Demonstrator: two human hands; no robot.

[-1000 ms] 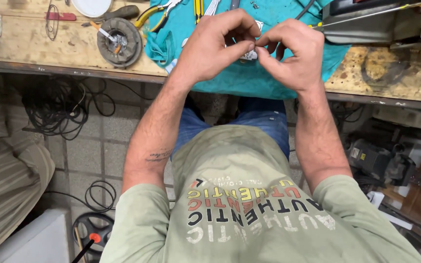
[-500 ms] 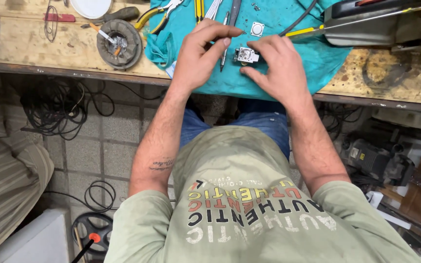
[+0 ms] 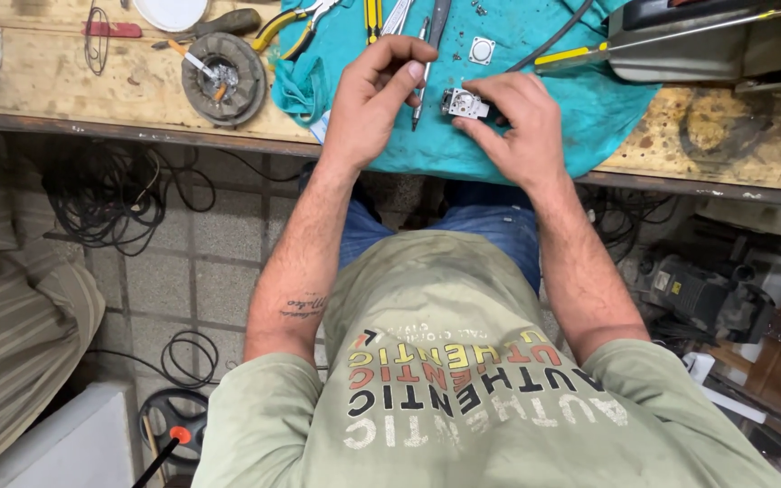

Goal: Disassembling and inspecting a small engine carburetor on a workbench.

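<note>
Metal part [image 3: 463, 102], small and boxy, sits on the teal cloth [image 3: 589, 108] at the table's near edge, right of centre.

Table [image 3: 65, 86]: worn wood, cluttered. Cloth spread over its middle, hanging a little over the near edge. Far left, a round ashtray [image 3: 223, 77] with butts; yellow-handled pliers [image 3: 286, 25] just beside it. A small square plate [image 3: 482, 50] lies on the cloth, far of the part.

Right hand [image 3: 517, 126] rests on the cloth, fingers [image 3: 476, 131] curled around the part and pinching it steady from the near side. Left hand [image 3: 372, 104] pinches a slim screwdriver [image 3: 422, 77] between thumb and forefinger, shaft nearly upright, tip low beside the part.

Judgement for doing this well: keep the part flat against the cloth, seat the tip squarely before turning, press straight down the shaft. Tiny screws [image 3: 481, 9] lie loose at the far edge; keep any freed ones on the cloth.
</note>
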